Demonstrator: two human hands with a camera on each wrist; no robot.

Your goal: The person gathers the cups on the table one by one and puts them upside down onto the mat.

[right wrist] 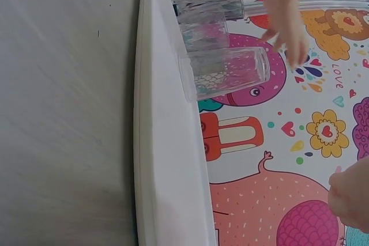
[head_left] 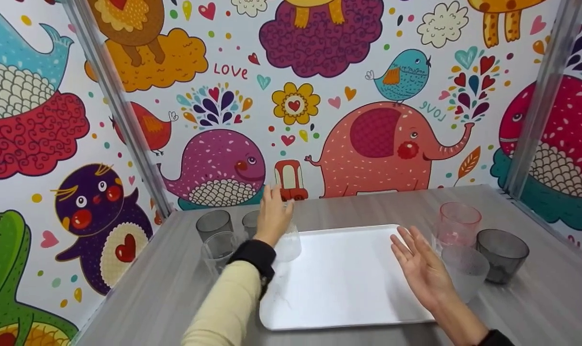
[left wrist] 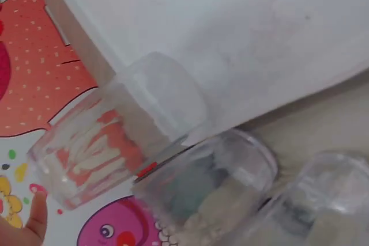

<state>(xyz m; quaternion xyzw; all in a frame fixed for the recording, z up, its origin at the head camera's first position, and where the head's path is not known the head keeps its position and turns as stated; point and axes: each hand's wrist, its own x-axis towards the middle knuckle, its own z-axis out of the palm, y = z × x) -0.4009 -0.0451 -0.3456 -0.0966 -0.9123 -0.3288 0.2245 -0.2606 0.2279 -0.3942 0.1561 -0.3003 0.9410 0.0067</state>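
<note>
My left hand (head_left: 274, 216) hovers above a clear glass (head_left: 290, 246) at the tray's far left corner. In the right wrist view a gap shows between that hand (right wrist: 286, 24) and the glass (right wrist: 230, 73). The glass seems to stand mouth down, overlapping the edge of the white tray (head_left: 343, 278). Only a finger (left wrist: 36, 220) of the left hand shows in the left wrist view. My right hand (head_left: 425, 269) is held over the tray's right side with fingers extended and nothing in it, beside a frosted clear glass (head_left: 466, 271).
Left of the tray stand a grey glass (head_left: 214, 225), a smaller dark glass (head_left: 250, 222) and a clear glass (head_left: 219, 250). On the right are a pink glass (head_left: 459, 223) and a wide dark grey glass (head_left: 503, 254). Cartoon-printed walls enclose the grey table (head_left: 166, 288).
</note>
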